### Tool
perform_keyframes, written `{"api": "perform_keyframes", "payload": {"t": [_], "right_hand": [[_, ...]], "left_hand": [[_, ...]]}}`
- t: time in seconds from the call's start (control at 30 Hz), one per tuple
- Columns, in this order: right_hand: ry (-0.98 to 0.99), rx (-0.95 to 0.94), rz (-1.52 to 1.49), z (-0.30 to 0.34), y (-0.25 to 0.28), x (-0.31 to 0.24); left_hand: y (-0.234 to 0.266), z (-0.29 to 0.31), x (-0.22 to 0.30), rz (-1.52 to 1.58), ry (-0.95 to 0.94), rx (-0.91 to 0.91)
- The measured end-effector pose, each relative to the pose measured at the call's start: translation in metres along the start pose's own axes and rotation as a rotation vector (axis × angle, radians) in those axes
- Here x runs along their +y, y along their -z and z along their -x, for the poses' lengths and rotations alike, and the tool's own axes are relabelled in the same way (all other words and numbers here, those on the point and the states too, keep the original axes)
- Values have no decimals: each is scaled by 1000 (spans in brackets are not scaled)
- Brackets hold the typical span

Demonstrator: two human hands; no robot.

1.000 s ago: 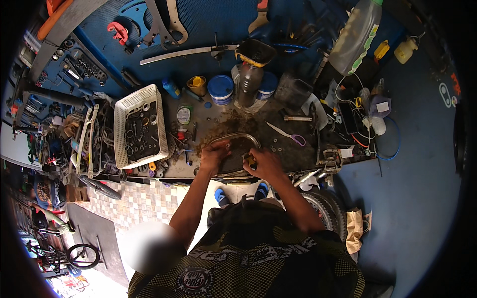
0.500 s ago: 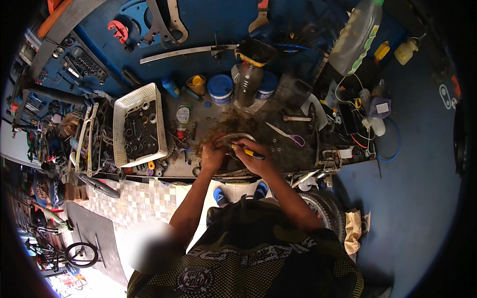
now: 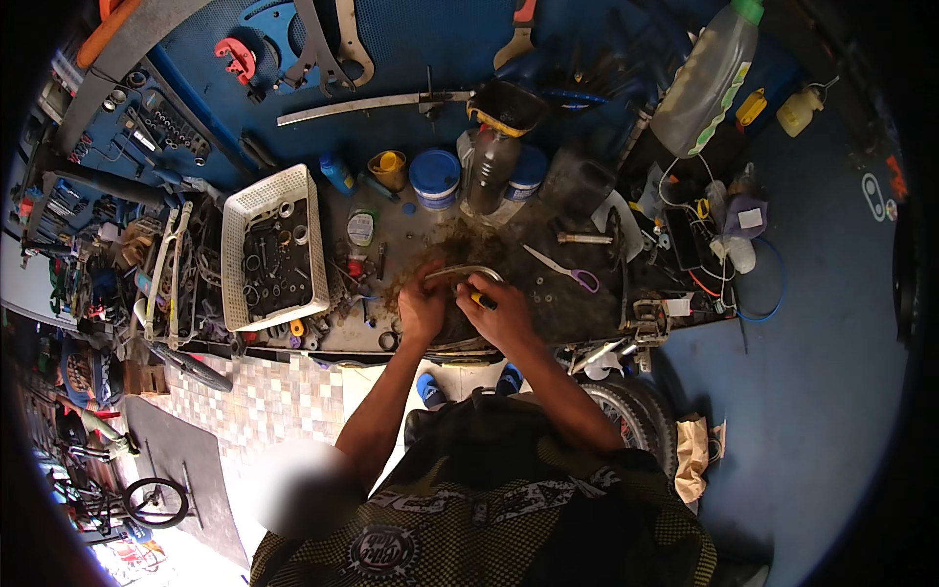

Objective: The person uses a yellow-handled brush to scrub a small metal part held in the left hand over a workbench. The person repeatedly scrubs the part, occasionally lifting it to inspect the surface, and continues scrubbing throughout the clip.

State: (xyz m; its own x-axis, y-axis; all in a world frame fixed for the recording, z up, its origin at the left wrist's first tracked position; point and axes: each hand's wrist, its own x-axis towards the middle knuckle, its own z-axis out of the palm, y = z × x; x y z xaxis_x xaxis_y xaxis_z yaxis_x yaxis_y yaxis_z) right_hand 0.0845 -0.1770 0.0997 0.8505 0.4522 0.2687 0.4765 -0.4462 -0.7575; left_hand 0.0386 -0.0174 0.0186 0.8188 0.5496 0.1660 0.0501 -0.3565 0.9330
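I watched the right hand (image 3: 501, 311) clamped on a yellow-and-black tool (image 3: 483, 299) above the near half of the bench (image 3: 342, 335). The left hand (image 3: 421, 311) was at the left of a curved metal rim (image 3: 468, 268); its grip I couldn't tell. Scissors (image 3: 563, 268) lay to the right.

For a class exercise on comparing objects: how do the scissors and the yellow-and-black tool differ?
The scissors lie on the workbench; the yellow-and-black tool is held in the right hand.
The scissors have purple handle loops; the tool is yellow and black, with no loops showing.
The scissors' blades show; the tool is partly hidden by fingers.
Both are right of the white basket.
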Motion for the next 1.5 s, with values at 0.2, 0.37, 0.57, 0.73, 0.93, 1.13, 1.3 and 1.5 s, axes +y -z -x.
{"api": "perform_keyframes", "payload": {"t": [0.2, 0.37, 0.57, 0.73, 0.93, 1.13, 1.3, 1.5], "right_hand": [[-103, 53, -61, -1, -7, 7], [-327, -47, -351, -5, -14, 25], [-428, -67, -532, 2, -8, 57], [-399, -207, -536, 20, -4, 69], [-64, -218, -96, 33, -4, 73], [-19, -220, 37, 12, 11, 45], [303, 19, -244, -8, 1, 12], [256, -24, -127, -16, 7, 12]], "left_hand": [[-3, 1, 5, 39, -29, -26], [-6, -1, 18, 33, -91, -35], [-2, -7, 20, 650, 442, -93], [2, -11, 14, 825, 584, -69], [3, -10, 5, 760, 519, -83], [6, -9, 8, 626, 442, -78], [5, -11, 6, 209, 309, -114], [-2, -11, 4, 179, 204, -29]]}}
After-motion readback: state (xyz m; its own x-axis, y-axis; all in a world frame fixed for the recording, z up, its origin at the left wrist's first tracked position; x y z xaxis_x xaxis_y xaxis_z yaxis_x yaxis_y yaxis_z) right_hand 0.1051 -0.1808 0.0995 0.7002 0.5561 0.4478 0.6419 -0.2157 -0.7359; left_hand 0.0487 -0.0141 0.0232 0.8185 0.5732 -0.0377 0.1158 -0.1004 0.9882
